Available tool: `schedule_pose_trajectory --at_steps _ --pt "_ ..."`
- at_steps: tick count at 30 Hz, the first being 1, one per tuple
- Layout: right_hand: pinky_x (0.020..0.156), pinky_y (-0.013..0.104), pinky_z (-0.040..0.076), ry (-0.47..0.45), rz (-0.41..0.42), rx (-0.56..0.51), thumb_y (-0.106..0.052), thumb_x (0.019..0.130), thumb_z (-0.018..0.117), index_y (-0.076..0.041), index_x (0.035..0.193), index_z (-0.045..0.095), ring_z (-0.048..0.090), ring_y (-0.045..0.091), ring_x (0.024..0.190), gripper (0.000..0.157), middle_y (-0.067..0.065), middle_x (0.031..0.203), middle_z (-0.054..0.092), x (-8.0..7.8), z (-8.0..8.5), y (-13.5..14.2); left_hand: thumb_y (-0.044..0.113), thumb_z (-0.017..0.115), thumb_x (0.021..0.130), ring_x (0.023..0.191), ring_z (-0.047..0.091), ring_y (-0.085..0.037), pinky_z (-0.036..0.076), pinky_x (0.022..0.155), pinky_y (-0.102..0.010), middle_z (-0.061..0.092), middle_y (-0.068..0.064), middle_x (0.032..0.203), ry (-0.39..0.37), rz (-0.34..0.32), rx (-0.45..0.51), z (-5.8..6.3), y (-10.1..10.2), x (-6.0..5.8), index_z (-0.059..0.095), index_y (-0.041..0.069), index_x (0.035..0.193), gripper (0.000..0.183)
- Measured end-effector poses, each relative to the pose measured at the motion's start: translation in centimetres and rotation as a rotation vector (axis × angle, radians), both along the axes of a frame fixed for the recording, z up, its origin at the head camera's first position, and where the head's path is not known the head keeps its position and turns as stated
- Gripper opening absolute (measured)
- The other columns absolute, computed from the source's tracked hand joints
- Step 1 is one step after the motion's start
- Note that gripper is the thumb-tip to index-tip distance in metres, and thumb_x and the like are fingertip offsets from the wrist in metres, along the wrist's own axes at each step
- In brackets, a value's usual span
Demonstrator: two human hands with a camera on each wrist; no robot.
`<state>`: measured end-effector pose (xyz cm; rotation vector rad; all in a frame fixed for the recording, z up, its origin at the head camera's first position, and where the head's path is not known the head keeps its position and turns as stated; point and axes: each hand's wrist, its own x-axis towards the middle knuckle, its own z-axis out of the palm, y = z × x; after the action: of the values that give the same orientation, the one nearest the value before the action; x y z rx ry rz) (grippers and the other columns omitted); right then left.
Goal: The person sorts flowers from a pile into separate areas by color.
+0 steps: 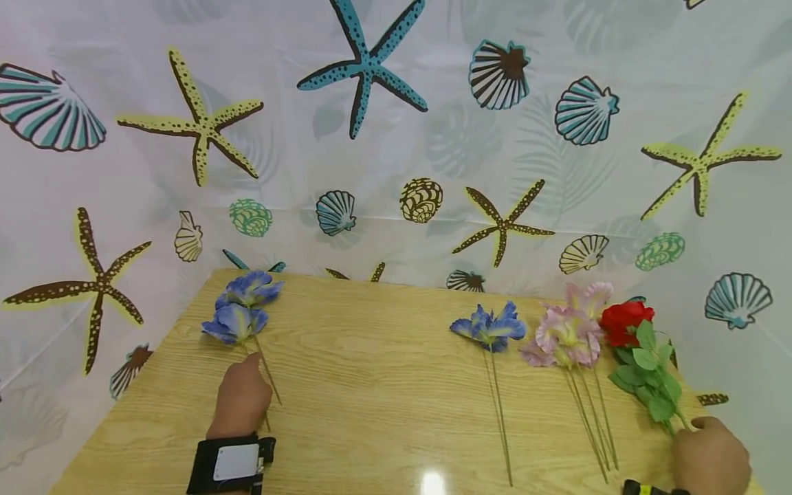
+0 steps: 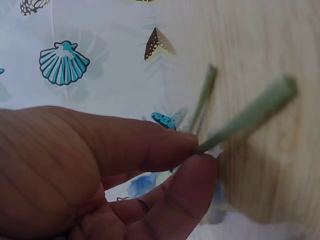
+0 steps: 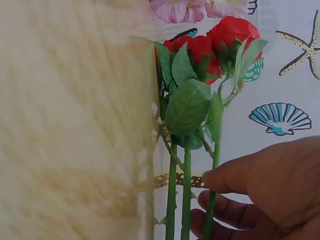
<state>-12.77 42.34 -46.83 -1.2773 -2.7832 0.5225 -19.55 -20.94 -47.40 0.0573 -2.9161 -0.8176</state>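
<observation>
At the table's left side my left hand (image 1: 243,393) pinches the thin green stem (image 2: 255,112) of a blue artificial flower (image 1: 235,323) between thumb and index finger. A second blue flower (image 1: 249,289) lies just beyond it, their petals overlapping. Another green stem (image 2: 204,95) shows behind the pinched one in the left wrist view. Over on the right, my right hand (image 1: 711,455) holds the stem of a red artificial rose (image 3: 235,36) between thumb and fingers. Beside that stem run two more green rose stems, with another red rose (image 3: 199,52) and green leaves (image 3: 187,107) above them.
A single blue flower (image 1: 489,326) lies right of the middle of the wooden table (image 1: 371,385). Several pink flowers (image 1: 569,333) lie between it and the roses. A white cloth (image 1: 383,158) printed with starfish and shells hangs behind and beside the table.
</observation>
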Motion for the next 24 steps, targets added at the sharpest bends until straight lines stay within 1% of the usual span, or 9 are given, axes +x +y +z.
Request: schedule_pose_trajectory --at_steps 4,8,11,13,15,18,20,22,24 --pt "0.075 0.057 0.042 0.078 -0.008 -0.036 -0.006 0.095 0.037 0.016 0.125 0.045 0.051 0.047 0.083 0.038 0.035 0.106 0.055 0.1 0.3 -0.1 -0.011 0.044 0.073 0.093 0.056 -0.05 0.048 0.075 -0.056 0.058 -0.039 0.106 -0.039 -0.002 0.022 0.1 0.0 -0.2 0.045 -0.02 0.127 0.055" --pt "0.07 0.056 0.043 0.254 -0.075 -0.031 -0.005 0.093 0.034 0.018 0.123 0.047 0.051 0.049 0.085 0.039 0.038 0.108 0.053 0.0 0.4 -0.5 -0.012 0.046 0.072 0.08 0.056 -0.038 0.047 0.065 -0.046 0.057 -0.038 0.111 -0.099 -0.01 0.056 0.4 0.2 -0.5 0.04 -0.02 0.132 0.061" --pt "0.071 0.058 0.043 0.324 -0.115 -0.043 -0.004 0.091 0.032 0.018 0.125 0.047 0.048 0.052 0.091 0.043 0.039 0.111 0.051 -0.1 0.2 -0.6 -0.012 0.046 0.07 0.069 0.049 -0.029 0.039 0.056 -0.036 0.06 -0.036 0.104 -0.12 -0.015 0.074 0.6 0.3 -0.5 0.038 -0.02 0.133 0.064" --pt "0.074 0.059 0.042 0.298 -0.132 -0.041 -0.003 0.091 0.032 0.018 0.125 0.047 0.047 0.052 0.093 0.044 0.038 0.111 0.051 -0.6 -1.1 0.5 -0.012 0.046 0.07 0.064 0.046 -0.025 0.035 0.052 -0.032 0.063 -0.031 0.091 -0.127 -0.015 0.08 0.7 0.3 -0.5 0.037 -0.019 0.134 0.065" --pt "0.075 0.059 0.043 0.247 -0.121 -0.043 -0.003 0.09 0.033 0.017 0.123 0.048 0.047 0.051 0.091 0.041 0.038 0.108 0.052 -0.6 -1.3 0.8 -0.012 0.046 0.07 0.063 0.043 -0.024 0.033 0.051 -0.031 0.064 -0.027 0.085 -0.129 -0.014 0.082 0.7 0.3 -0.5 0.036 -0.019 0.135 0.066" --pt "0.075 0.058 0.042 0.119 -0.054 -0.048 -0.003 0.09 0.036 0.018 0.117 0.05 0.049 0.048 0.085 0.037 0.036 0.1 0.055 -0.3 -1.4 1.1 -0.012 0.046 0.071 0.061 0.039 -0.022 0.03 0.051 -0.03 0.052 -0.012 0.065 -0.13 -0.016 0.097 0.7 0.3 -0.5 0.035 -0.019 0.136 0.067" --pt "0.074 0.055 0.043 0.053 0.001 -0.06 -0.003 0.09 0.037 0.018 0.115 0.05 0.05 0.046 0.083 0.035 0.035 0.098 0.056 0.3 -0.4 0.3 -0.011 0.046 0.071 0.065 0.04 -0.023 0.03 0.053 -0.032 0.042 -0.007 0.062 -0.124 -0.023 0.104 0.7 0.3 -0.5 0.034 -0.019 0.137 0.067" --pt "0.073 0.054 0.044 0.006 0.042 -0.059 -0.003 0.089 0.038 0.018 0.113 0.051 0.051 0.045 0.081 0.035 0.034 0.097 0.058 0.5 -0.3 0.4 -0.011 0.045 0.071 0.066 0.039 -0.024 0.028 0.054 -0.031 0.031 -0.001 0.061 -0.125 -0.026 0.114 0.9 0.4 -0.5 0.032 -0.019 0.138 0.068" --pt "0.07 0.051 0.046 -0.019 0.064 -0.05 -0.003 0.088 0.04 0.019 0.112 0.052 0.052 0.044 0.079 0.035 0.034 0.097 0.058 0.6 -0.2 0.4 -0.01 0.046 0.071 0.07 0.043 -0.026 0.031 0.056 -0.033 0.036 -0.004 0.061 -0.115 -0.029 0.106 0.9 0.5 -0.6 0.032 -0.019 0.138 0.069"
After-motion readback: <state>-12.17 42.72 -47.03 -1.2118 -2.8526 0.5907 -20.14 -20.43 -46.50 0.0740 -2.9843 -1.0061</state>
